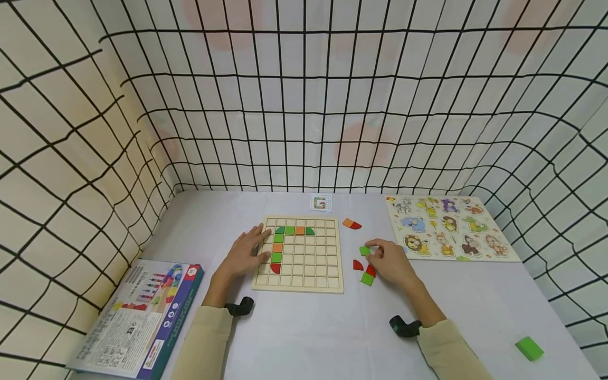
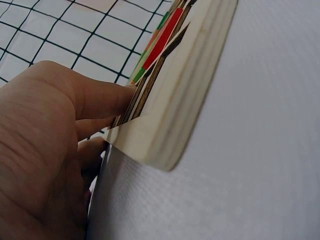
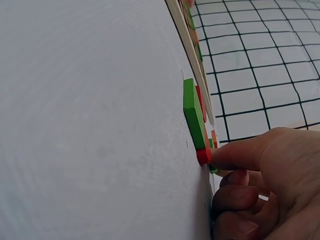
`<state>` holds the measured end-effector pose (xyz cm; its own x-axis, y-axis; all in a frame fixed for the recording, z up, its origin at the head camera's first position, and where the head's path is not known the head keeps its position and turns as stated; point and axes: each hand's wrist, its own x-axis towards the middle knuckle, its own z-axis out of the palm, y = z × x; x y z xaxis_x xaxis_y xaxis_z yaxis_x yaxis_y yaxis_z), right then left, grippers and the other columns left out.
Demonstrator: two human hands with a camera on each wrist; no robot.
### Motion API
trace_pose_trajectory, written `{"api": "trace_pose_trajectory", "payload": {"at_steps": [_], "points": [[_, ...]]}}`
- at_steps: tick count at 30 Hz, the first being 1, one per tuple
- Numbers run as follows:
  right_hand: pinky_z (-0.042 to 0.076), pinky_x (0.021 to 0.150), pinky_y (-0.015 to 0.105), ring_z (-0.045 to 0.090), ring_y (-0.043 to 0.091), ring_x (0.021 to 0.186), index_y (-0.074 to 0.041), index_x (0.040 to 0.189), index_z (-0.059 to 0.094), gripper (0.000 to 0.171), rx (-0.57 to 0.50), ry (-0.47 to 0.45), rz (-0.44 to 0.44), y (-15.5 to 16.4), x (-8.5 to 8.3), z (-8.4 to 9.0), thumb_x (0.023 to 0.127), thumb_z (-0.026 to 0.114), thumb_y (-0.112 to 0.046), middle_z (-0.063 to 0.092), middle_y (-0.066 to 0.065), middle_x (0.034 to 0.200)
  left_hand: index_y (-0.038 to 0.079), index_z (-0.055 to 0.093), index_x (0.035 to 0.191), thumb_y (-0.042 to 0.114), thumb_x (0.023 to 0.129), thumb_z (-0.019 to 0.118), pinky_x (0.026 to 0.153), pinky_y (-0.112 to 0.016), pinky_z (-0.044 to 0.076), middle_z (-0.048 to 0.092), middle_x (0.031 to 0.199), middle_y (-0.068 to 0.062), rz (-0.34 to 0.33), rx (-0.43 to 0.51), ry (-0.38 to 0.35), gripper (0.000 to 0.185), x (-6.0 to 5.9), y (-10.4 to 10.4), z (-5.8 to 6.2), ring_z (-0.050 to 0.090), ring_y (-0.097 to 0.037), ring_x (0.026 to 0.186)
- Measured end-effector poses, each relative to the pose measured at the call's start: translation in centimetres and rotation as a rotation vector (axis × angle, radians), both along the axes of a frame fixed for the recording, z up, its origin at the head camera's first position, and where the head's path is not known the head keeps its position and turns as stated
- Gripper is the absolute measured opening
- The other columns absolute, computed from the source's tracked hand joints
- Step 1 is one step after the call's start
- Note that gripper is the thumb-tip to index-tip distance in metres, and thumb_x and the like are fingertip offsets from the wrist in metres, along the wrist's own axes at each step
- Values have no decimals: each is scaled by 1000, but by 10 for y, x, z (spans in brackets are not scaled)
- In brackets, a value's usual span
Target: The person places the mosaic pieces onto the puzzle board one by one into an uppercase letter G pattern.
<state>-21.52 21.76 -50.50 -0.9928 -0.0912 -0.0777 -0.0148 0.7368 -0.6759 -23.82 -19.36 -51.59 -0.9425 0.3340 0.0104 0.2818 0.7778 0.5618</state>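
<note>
A wooden grid board [image 1: 313, 269] lies in the middle of the table, carrying a line of green, orange and red tiles along part of its top and left. On its left edge rests my left hand [image 1: 244, 252], fingers spread; the left wrist view shows the thumb [image 2: 107, 100] against the board's face. To the right of the board, my right hand [image 1: 389, 262] pinches a small green square block [image 1: 364, 250] between thumb and forefinger. Just below lie a red quarter-round block [image 1: 358, 265], another red one partly covered by the hand, and a green square block [image 1: 367, 279].
A small card with a coloured G [image 1: 321, 202] stands behind the board. Orange and red blocks [image 1: 349, 222] lie right of it. An animal puzzle board [image 1: 456, 229] is at the right, a printed box [image 1: 142, 316] at the left, and a green block [image 1: 529, 348] at front right. Black netting surrounds the table.
</note>
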Motion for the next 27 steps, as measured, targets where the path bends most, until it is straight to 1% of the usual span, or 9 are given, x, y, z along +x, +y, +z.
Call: {"api": "trace_pose_trajectory", "payload": {"at_steps": [6, 10, 17, 22, 27], "points": [[36, 52, 24, 47, 17, 57, -7, 123, 71, 31, -20, -3, -16, 2, -1, -1, 95, 71, -19, 51, 1, 66, 11, 40, 159, 31, 97, 60, 130, -57, 11, 25, 171, -13, 2, -6, 0, 69, 1, 1, 0, 20, -34, 160], [35, 52, 24, 46, 16, 57, -6, 120, 72, 29, -42, 11, -22, 2, -1, -1, 94, 73, -18, 50, 1, 65, 11, 40, 159, 31, 97, 60, 130, -57, 11, 25, 171, -13, 3, -3, -2, 69, 1, 1, 0, 19, -34, 160], [37, 54, 23, 48, 17, 59, -8, 118, 73, 27, -68, 43, -4, -6, -1, 3, 94, 74, -21, 47, 0, 65, 10, 40, 159, 31, 96, 60, 130, -57, 11, 25, 171, -14, 4, -1, 4, 69, 0, 0, 0, 19, -34, 160], [36, 49, 23, 46, 15, 55, -8, 119, 74, 29, -90, 47, 17, -14, -1, 7, 93, 76, -21, 47, 0, 64, 11, 39, 160, 32, 97, 60, 130, -56, 11, 24, 171, -13, 8, -7, 2, 70, -1, 0, -1, 19, -33, 160], [35, 45, 23, 43, 14, 51, -10, 117, 74, 27, -109, 53, 35, -26, 0, 10, 93, 76, -21, 49, 0, 64, 12, 40, 160, 32, 96, 61, 130, -55, 11, 25, 171, -12, 13, -7, -3, 70, -1, 1, -2, 19, -33, 160]]}}
